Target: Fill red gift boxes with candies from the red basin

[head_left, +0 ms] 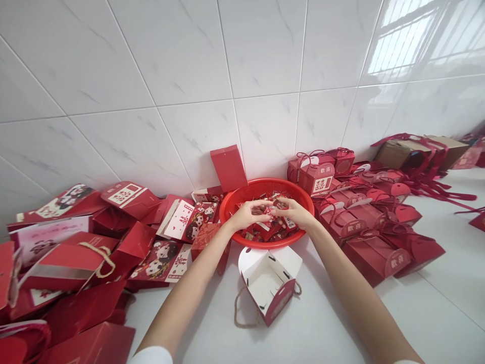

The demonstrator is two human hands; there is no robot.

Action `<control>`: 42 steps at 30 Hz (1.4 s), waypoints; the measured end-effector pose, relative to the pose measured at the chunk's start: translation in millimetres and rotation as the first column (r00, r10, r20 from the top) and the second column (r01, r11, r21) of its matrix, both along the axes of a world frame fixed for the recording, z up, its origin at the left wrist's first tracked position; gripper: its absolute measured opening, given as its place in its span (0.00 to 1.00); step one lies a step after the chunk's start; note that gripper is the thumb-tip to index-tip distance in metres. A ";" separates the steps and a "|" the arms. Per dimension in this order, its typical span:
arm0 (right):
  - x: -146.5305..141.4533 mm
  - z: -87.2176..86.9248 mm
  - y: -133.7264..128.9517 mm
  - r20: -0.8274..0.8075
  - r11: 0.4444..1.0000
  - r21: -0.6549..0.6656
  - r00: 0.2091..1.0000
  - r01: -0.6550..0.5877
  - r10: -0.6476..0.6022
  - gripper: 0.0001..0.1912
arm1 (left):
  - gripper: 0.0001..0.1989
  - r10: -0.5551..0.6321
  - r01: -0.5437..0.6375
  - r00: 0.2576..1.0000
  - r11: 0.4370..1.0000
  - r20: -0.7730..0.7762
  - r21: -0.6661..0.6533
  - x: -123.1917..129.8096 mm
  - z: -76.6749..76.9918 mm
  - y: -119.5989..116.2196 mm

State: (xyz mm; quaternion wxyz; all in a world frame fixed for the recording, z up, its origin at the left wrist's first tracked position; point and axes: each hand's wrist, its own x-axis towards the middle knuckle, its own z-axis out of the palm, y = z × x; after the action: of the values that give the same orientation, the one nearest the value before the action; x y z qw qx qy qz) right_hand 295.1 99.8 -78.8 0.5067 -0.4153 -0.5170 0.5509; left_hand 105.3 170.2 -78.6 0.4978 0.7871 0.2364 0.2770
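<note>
Red packet [270, 213] pinched in both hands [247, 214] above oval, mesh-walled plastic basket [267, 244]

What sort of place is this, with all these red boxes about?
Probably an indoor room, perhaps in a home or shop, given over to gift packaging: red boxes crowd along a white tiled wall, and a red basket of small wrapped packets sits by an open box.

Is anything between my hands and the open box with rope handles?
Yes, the near rim of the red basket: your left hand and right hand are over it, the open box in front. Nothing else visible.
</note>
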 end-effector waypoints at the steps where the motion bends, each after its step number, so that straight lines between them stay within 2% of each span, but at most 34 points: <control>1: -0.5 0.4 -0.3 0.017 1.000 0.014 1.000 -0.001 0.001 0.17 | 0.23 0.004 -0.004 1.000 1.000 -0.004 -0.006 -0.1 0.9 -0.9; 9: -2.5 3.1 -2.1 0.046 0.998 0.055 0.998 0.030 -0.032 0.18 | 0.23 0.035 -0.035 0.998 0.999 0.044 -0.007 0.3 4.3 -3.4; 14: 0.5 5.3 1.0 -0.109 0.992 -0.061 0.987 0.110 -0.117 0.14 | 0.23 0.055 -0.051 0.993 0.998 0.102 -0.037 0.3 4.1 -0.6; 17: 2.8 4.1 5.8 -0.211 0.975 -0.118 0.955 0.186 -0.207 0.10 | 0.22 0.111 -0.104 0.982 0.993 0.152 -0.052 3.6 7.5 -0.4; 19: 4.7 1.7 10.2 -0.277 0.957 -0.144 0.918 0.253 -0.284 0.09 | 0.21 0.100 -0.090 0.980 0.994 0.174 -0.066 9.5 10.6 -3.1; 23: 10.1 -6.1 19.3 -0.340 0.916 -0.158 0.851 0.368 -0.401 0.09 | 0.24 -0.047 0.059 0.993 0.992 0.106 -0.113 31.4 12.6 -12.5; 28: 17.2 -14.3 26.1 -0.384 0.877 -0.163 0.789 0.452 -0.479 0.11 | 0.26 0.026 -0.010 0.994 0.990 0.108 -0.140 60.8 5.2 -14.8; 31: 18.6 -15.0 27.1 -0.393 0.878 -0.182 0.786 0.443 -0.478 0.11 | 0.27 0.002 0.024 0.995 0.969 0.102 -0.247 65.7 3.1 -12.9; 35: 16.3 -10.5 25.3 -0.461 0.917 -0.254 0.795 0.308 -0.394 0.13 | 0.28 0.031 0.020 0.985 0.956 0.168 -0.292 60.4 5.7 -13.3; 39: 11.3 -5.3 20.0 -0.486 0.964 -0.155 0.832 0.218 -0.267 0.13 | 0.26 0.154 -0.085 0.963 0.953 0.222 -0.292 55.7 6.7 -12.4; 42: 9.9 -5.3 17.3 -0.457 0.972 -0.109 0.858 0.206 -0.233 0.10 | 0.24 0.189 -0.132 0.961 0.955 0.200 -0.268 55.9 3.7 -10.4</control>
State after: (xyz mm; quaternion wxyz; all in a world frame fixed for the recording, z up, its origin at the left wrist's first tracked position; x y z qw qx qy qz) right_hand 304.9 117.1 -84.1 0.6638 -0.3405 -0.3135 0.5874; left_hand 161.2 159.9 -74.9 0.5928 0.6595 0.2754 0.3713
